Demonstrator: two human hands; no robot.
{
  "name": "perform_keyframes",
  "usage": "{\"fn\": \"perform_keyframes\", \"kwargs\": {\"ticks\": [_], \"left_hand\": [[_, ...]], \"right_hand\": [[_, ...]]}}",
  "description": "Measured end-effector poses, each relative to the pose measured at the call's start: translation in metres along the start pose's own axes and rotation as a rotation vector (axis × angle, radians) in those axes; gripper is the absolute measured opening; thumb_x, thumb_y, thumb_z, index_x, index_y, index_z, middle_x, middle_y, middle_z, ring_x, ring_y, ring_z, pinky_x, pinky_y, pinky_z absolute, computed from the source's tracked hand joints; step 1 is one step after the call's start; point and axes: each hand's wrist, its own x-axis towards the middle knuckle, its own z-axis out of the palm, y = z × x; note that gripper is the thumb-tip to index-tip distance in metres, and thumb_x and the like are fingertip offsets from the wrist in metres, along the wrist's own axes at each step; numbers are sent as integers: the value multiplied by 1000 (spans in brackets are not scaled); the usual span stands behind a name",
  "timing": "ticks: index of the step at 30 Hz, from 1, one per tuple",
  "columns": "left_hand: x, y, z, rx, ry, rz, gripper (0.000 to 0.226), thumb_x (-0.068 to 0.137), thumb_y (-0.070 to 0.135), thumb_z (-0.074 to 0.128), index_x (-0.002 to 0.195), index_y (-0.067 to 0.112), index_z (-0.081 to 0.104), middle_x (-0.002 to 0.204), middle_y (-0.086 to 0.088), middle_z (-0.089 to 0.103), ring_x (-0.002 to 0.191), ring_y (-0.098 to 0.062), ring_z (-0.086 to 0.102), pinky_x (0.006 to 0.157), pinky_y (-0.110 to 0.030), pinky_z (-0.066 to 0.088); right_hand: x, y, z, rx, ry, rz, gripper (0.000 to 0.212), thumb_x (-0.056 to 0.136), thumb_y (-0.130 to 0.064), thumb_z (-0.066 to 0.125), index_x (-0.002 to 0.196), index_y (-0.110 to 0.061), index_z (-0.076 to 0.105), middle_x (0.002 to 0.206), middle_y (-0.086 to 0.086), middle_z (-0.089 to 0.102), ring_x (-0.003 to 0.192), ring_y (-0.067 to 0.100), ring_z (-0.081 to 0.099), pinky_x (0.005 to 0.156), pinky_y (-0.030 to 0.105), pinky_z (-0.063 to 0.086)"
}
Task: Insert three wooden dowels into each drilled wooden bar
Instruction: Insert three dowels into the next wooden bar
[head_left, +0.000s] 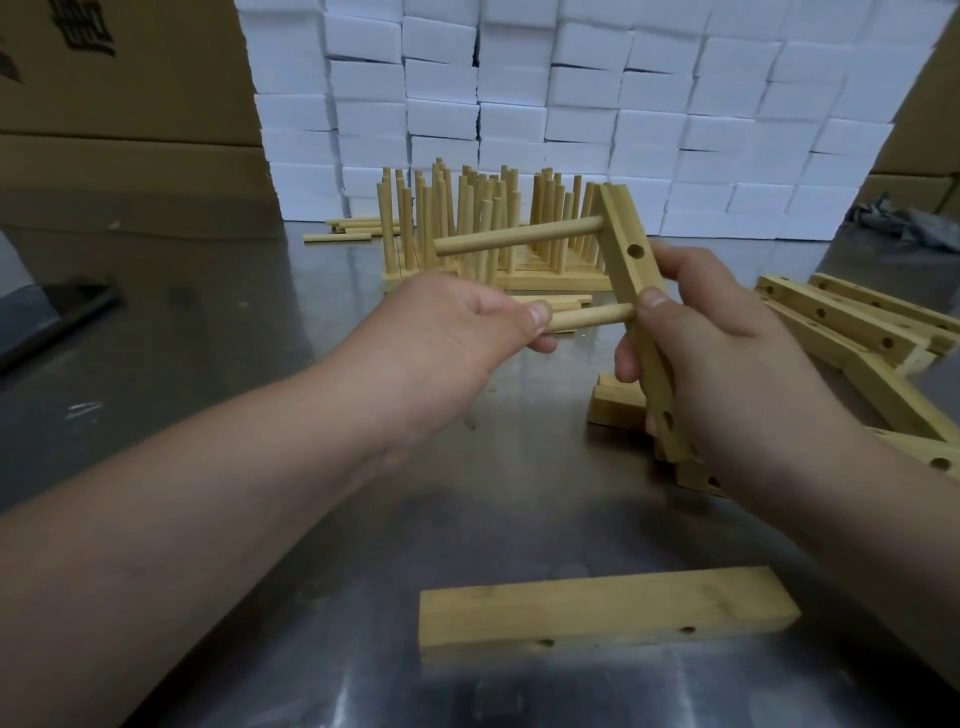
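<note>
Wood bar held tilted in right hand, fingers curled shut around its middle, thumb pressed on the near face. One dowel already seated in the bar's upper end, sticking out leftward above both hands. An open hole sits just above the right fingertips; another shows below the palm. Left hand pinches a second dowel between thumb and forefinger, other fingers folded in; its tip touches the bar right beside the right thumb, at the middle hole. Past the fingers: finished bars with upright dowels, loose dowels lying flat. Right of the right hand: pile of drilled bars. Near the wrists, a spare bar lies flat on the metal table.
</note>
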Motion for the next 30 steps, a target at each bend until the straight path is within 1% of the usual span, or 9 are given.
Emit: {"fn": "perform_keyframes", "kwargs": {"ticks": [2,4,8,12,15,18,21,26,30], "left_hand": [[6,-6,-1,0,33,6,25,86,39,55,72,25,70,72,29,28,85,-7,28,92,-58,40],[11,-10,-5,-56,51,20,27,88,44,51,81,25,68,50,27,34,48,2,25,63,-37,53],[22,-20,-15,-298,55,-30,50,95,50,28,98,15,65,51,3,59,36,-9,38,41,-18,38],[36,-41,-17,161,239,41,28,94,25,39,104,22,66,93,12,66,89,-11,58,79,-24,42],[46,-59,-17,749,-12,57,47,95,26,40,141,24,34,152,7,22,139,-16,17,110,-30,15],[50,-68,-12,988,-225,3,57,97,40,31,148,24,10,156,7,3,143,-17,3,113,-38,6],[52,-71,-11,992,-225,51,50,97,43,28,143,23,26,152,4,22,139,-19,17,114,-43,13],[54,-73,-6,1014,-229,277,53,96,39,26,147,26,16,156,8,-3,142,-10,-4,112,-35,-3],[61,-70,-4,1057,-346,273,51,95,42,23,144,25,25,155,3,13,141,-12,5,112,-40,0]], "right_hand": [[2,1,1,36,17,20,33,98,-30,35,129,-38,44,59,-12,58,46,6,46,37,19,39],[2,3,2,50,36,29,37,98,-32,35,134,-38,39,61,-13,60,46,6,47,38,20,40],[7,7,-1,81,113,111,39,98,-32,36,137,-30,39,60,-13,63,48,6,50,46,26,43],[9,0,-7,294,177,164,19,99,-25,38,107,-28,55,55,-6,62,41,9,46,37,16,37],[8,-2,-6,328,161,158,19,99,-25,38,92,-32,53,56,-5,62,40,9,46,37,19,39],[7,-1,-3,337,150,154,18,98,-25,38,93,-32,54,57,-5,62,40,11,46,40,22,39],[5,-3,-3,342,140,141,18,98,-25,39,93,-32,55,58,-4,62,41,11,47,39,20,38],[1,-7,0,354,111,137,19,99,-25,38,96,-33,54,59,-3,60,40,11,46,37,18,38],[0,-9,1,343,99,137,19,99,-25,38,93,-34,53,59,-4,61,40,11,47,37,19,39]]}}
